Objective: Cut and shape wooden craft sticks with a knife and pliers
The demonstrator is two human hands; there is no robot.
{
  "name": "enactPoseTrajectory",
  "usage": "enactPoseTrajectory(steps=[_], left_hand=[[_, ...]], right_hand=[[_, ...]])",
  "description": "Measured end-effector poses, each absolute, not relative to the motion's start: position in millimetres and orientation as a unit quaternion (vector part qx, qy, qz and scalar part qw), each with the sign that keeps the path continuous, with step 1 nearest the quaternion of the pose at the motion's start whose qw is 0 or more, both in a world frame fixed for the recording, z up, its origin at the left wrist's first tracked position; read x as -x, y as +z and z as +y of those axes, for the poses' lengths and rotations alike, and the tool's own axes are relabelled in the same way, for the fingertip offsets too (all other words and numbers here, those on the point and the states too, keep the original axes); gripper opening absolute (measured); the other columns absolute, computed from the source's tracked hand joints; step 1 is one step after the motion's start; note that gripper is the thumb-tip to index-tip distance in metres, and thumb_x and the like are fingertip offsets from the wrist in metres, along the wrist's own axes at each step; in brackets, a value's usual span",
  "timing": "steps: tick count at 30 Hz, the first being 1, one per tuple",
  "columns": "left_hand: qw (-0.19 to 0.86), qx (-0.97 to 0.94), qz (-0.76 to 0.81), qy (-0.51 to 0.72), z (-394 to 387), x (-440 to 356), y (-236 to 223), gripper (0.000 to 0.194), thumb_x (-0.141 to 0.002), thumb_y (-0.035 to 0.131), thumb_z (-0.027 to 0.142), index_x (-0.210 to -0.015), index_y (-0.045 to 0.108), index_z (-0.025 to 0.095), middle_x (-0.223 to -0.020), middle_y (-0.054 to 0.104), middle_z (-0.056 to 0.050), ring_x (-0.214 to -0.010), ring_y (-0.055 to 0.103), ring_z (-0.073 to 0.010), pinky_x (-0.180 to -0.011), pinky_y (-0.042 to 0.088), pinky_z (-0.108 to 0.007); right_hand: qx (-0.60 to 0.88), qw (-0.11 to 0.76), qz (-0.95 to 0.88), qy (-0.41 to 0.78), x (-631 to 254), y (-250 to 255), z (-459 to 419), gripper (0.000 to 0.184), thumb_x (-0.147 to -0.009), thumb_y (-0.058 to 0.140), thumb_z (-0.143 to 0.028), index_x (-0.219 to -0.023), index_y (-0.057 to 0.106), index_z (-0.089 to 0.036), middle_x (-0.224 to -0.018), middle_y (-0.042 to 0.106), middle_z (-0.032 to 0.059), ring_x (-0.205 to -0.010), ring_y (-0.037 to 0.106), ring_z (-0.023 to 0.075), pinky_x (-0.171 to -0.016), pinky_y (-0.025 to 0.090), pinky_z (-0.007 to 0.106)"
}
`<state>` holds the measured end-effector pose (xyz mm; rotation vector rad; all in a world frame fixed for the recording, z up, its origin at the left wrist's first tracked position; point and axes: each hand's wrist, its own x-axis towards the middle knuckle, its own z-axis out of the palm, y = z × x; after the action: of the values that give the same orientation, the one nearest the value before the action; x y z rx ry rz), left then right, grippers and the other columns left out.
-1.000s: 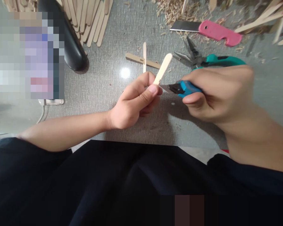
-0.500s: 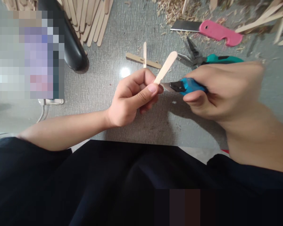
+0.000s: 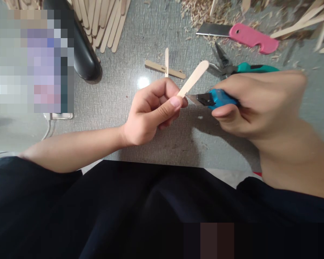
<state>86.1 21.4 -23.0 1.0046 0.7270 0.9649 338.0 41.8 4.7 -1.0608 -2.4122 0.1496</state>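
My left hand [image 3: 156, 109] pinches a pale wooden craft stick [image 3: 194, 80] between thumb and fingers, its rounded end tilted up to the right. The stick's lower part is hidden in the hand. Wrapped around a blue utility knife [image 3: 218, 98] is my right hand [image 3: 261, 104]. The knife's short blade points left, its tip close beside the stick near my left fingertips; whether it touches cannot be made out. Just beyond my left hand lies a notched craft stick [image 3: 153, 66], with a narrower stick [image 3: 166, 59] crossing it.
Pliers with teal handles [image 3: 248, 67] lie behind my right hand. Farther back are a pink folding knife [image 3: 252, 37], its blade out, and wood shavings [image 3: 190, 16]. Several craft sticks [image 3: 108, 27] and a black rounded object [image 3: 88, 61] are at back left.
The stick in my left hand has tilted slightly farther right. My right hand and the utility knife have shifted a little to the right.
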Motion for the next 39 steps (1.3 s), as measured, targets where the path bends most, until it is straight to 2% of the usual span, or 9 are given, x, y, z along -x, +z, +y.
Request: enactPoseTrajectory(steps=[9,14,19,23,26,29,33,36,39], left_hand=[[0.734,-0.446,0.291,0.422,22.6,-85.8,-16.3,0.052,-0.104,0.084,0.072,-0.093,0.068,0.024,-0.062,0.065,0.008,-0.044,0.057,-0.0050,-0.039,0.044,-0.018],[0.738,-0.453,0.256,0.430,23.2,-85.0,-18.8,0.047,-0.101,0.091,0.065,-0.092,0.074,0.023,-0.063,0.072,0.005,-0.044,0.064,-0.0094,-0.038,0.050,-0.021],[0.714,-0.458,0.257,0.463,19.3,-84.8,-18.0,0.036,-0.109,0.085,0.051,-0.090,0.075,0.022,-0.063,0.070,0.006,-0.048,0.066,-0.0077,-0.041,0.052,-0.017],[0.702,-0.480,0.244,0.467,18.0,-85.0,-24.0,0.035,-0.109,0.084,0.052,-0.093,0.075,0.023,-0.063,0.069,0.006,-0.044,0.061,-0.0079,-0.038,0.048,-0.018],[0.669,-0.506,0.203,0.505,18.6,-85.9,-28.0,0.027,-0.111,0.083,0.042,-0.094,0.075,0.023,-0.063,0.068,0.006,-0.040,0.055,-0.0061,-0.036,0.042,-0.018],[0.628,-0.533,0.225,0.520,18.7,-86.5,-26.1,0.027,-0.116,0.075,0.036,-0.091,0.073,0.024,-0.062,0.066,0.006,-0.046,0.059,-0.0055,-0.043,0.045,-0.018],[0.599,-0.551,0.278,0.511,16.7,-86.4,-21.6,0.037,-0.116,0.074,0.047,-0.087,0.070,0.024,-0.061,0.067,0.005,-0.052,0.064,-0.0079,-0.049,0.051,-0.022],[0.641,-0.516,0.310,0.477,14.1,-87.0,-21.6,0.046,-0.113,0.074,0.062,-0.088,0.068,0.025,-0.063,0.069,0.006,-0.048,0.063,-0.0081,-0.044,0.050,-0.021],[0.692,-0.466,0.314,0.452,12.7,-88.0,-23.2,0.048,-0.110,0.077,0.067,-0.092,0.065,0.024,-0.068,0.075,0.006,-0.048,0.067,-0.0087,-0.044,0.056,-0.020]], right_hand=[[0.364,0.210,-0.904,0.074,-346.0,9.8,44.8,0.069,-0.125,0.025,-0.074,-0.080,0.049,-0.027,-0.066,0.040,-0.0028,-0.059,0.040,0.0165,-0.055,0.027,0.035],[0.350,0.193,-0.914,0.068,-350.0,14.5,45.8,0.069,-0.124,0.021,-0.076,-0.082,0.045,-0.027,-0.067,0.041,-0.0029,-0.058,0.039,0.0162,-0.054,0.028,0.035],[0.367,0.140,-0.915,0.093,-349.4,16.9,46.9,0.074,-0.121,0.013,-0.083,-0.081,0.043,-0.027,-0.065,0.044,-0.0022,-0.057,0.043,0.0157,-0.055,0.030,0.034],[0.391,0.107,-0.906,0.120,-349.0,16.2,47.1,0.081,-0.114,0.006,-0.091,-0.078,0.040,-0.028,-0.062,0.043,-0.0018,-0.054,0.042,0.0158,-0.055,0.029,0.035],[0.374,0.116,-0.914,0.110,-349.2,13.7,44.9,0.077,-0.118,0.011,-0.087,-0.081,0.042,-0.028,-0.063,0.046,-0.0020,-0.053,0.045,0.0165,-0.053,0.030,0.034],[0.370,0.136,-0.916,0.077,-346.3,8.6,39.0,0.072,-0.121,0.015,-0.081,-0.082,0.044,-0.028,-0.064,0.047,-0.0022,-0.054,0.047,0.0174,-0.053,0.031,0.035],[0.404,0.172,-0.898,0.039,-337.7,-0.2,29.6,0.073,-0.122,0.011,-0.078,-0.082,0.046,-0.028,-0.063,0.045,-0.0025,-0.053,0.045,0.0186,-0.054,0.029,0.037],[0.408,0.203,-0.890,0.030,-332.7,-4.4,27.2,0.074,-0.123,0.014,-0.078,-0.084,0.051,-0.028,-0.064,0.048,-0.0020,-0.052,0.047,0.0186,-0.053,0.030,0.037],[0.412,0.226,-0.882,0.025,-330.8,-5.1,29.7,0.074,-0.123,0.021,-0.078,-0.086,0.057,-0.026,-0.066,0.053,-0.0012,-0.055,0.051,0.0178,-0.054,0.031,0.037]])
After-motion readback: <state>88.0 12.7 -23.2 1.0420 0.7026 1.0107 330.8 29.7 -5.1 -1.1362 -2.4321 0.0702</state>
